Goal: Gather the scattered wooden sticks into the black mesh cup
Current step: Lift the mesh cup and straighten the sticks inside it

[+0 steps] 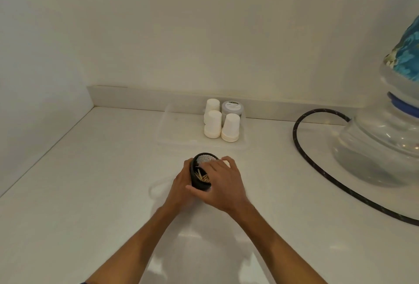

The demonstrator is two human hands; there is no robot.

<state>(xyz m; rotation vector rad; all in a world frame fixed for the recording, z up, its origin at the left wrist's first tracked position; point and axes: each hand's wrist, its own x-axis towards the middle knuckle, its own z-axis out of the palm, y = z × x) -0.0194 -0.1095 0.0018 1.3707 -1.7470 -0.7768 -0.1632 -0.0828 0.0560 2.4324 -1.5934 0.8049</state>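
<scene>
My left hand (181, 184) curls round the round black wire-mesh cup (202, 171), tilted toward me on the smooth white counter (90, 193). Thin pale wooden sticks (202, 177) lie inside. My right hand (223, 185) grips its right side, thumb on the near rim.

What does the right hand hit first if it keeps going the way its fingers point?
Probably the clear tray holding white paper cups; the right hand points up and away past the black mesh cup. Depth is unclear.
</scene>
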